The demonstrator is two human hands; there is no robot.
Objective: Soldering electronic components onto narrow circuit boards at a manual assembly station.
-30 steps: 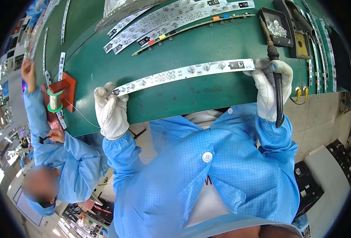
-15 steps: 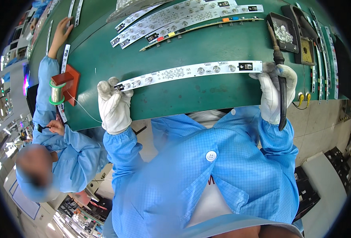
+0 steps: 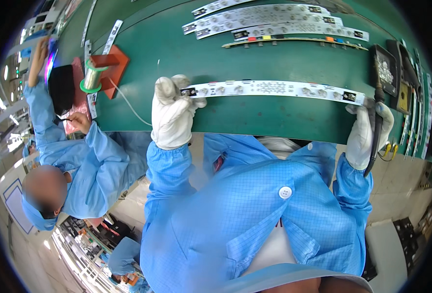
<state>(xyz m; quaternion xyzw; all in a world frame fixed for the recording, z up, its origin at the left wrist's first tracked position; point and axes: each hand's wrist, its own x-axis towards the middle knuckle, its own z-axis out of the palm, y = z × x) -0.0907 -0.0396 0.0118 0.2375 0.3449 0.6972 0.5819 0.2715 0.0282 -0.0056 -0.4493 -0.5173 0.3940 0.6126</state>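
Note:
A long white LED circuit board strip [image 3: 274,88] spans the space between my gloved hands, above the bench and roughly level. Its left end is pinched in the fingers of my left hand [image 3: 172,117]. My right hand [image 3: 365,132] grips the strip's other end and also has a soldering iron [image 3: 376,129], whose dark handle points down toward my wrist. Where the iron's tip lies cannot be made out well near the tray. More white board strips [image 3: 269,14] lie beyond, and one strip [image 3: 294,42] with coloured parts stands on edge in front of them.
On the left, a solder wire spool [image 3: 93,79] hangs on an orange-red stand [image 3: 121,66], its wire trailing toward my left hand. At right are a black tray [image 3: 394,58] of small parts and an iron stand [image 3: 404,100]. A co-worker [image 3: 79,166] sits left.
My view has turned left, so the bench appears farther right. The held strip has gone from rising toward the right to dipping slightly there. The co-worker's raised hand has left the nearby strips.

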